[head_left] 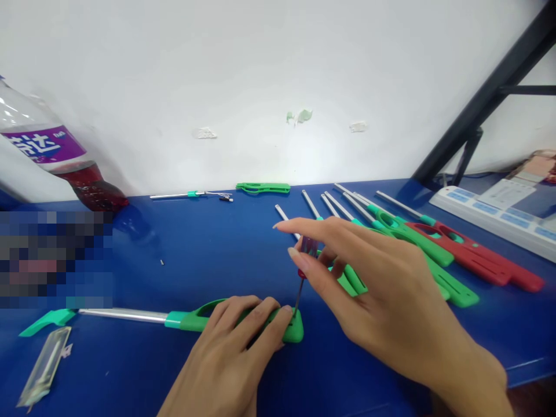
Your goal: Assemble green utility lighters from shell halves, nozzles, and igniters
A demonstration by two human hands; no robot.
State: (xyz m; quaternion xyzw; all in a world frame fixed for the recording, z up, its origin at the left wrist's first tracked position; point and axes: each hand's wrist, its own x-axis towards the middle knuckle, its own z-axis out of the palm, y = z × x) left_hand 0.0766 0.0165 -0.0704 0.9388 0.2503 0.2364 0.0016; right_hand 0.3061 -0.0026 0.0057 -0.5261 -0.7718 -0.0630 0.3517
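A green long-necked lighter (191,320) lies across the front of the blue table, its silver tube pointing left. My left hand (243,347) presses over its handle with the fingers curled round it. In my right hand (369,278) a small screwdriver (310,248) is held upright by its dark red handle between thumb and fingers, the index finger stretched out. The screwdriver's thin shaft runs down to the right end of the green handle, close to my left fingertips. Whether its tip sits in a screw is too small to tell.
Several green and red lighters (478,255) lie at the right. Near the wall are a green handle shell (263,187) and a metal tube with wires (174,196). A drink bottle (82,168) leans at left, above a clear fuel tank (46,365) and a teal piece (50,321). A power strip (499,214) stands right.
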